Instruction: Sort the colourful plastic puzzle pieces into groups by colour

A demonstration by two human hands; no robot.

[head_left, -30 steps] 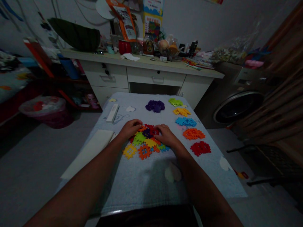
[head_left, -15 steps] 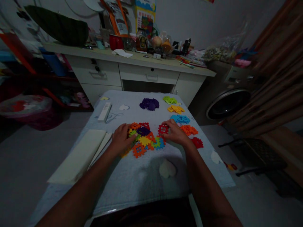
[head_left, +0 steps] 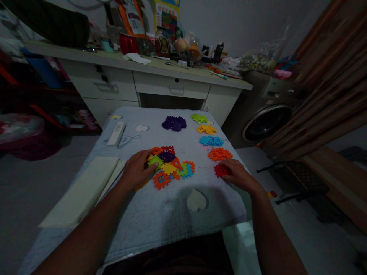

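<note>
My left hand [head_left: 137,170] lies at the left side of a mixed heap of interlocking plastic building pieces [head_left: 168,168], its thumb apart from the fingers over a lime-green piece [head_left: 155,162]. The heap has orange, red, purple, yellow, green and blue pieces. At the table's right side my right hand [head_left: 238,173] is closed on a red building piece [head_left: 220,170] at the red pile; its fingers partly cover piece and pile. Behind it are single-colour piles: orange [head_left: 220,154], blue [head_left: 211,141], yellow [head_left: 207,130] and lime green [head_left: 199,118]. A purple pile [head_left: 174,123] lies farther back.
A light cloth with heart shapes covers the table [head_left: 177,214]. On its left are a white narrow box [head_left: 116,135] and a pale flat slab [head_left: 82,191]. Beyond stands a cluttered white desk [head_left: 169,82], with a washing machine [head_left: 266,110] and a dark stool [head_left: 298,177] to the right.
My right hand has carried the red square piece from beside the mixed heap rightward to the red pile. The left hand stays at the heap. The view has shifted slightly.
</note>
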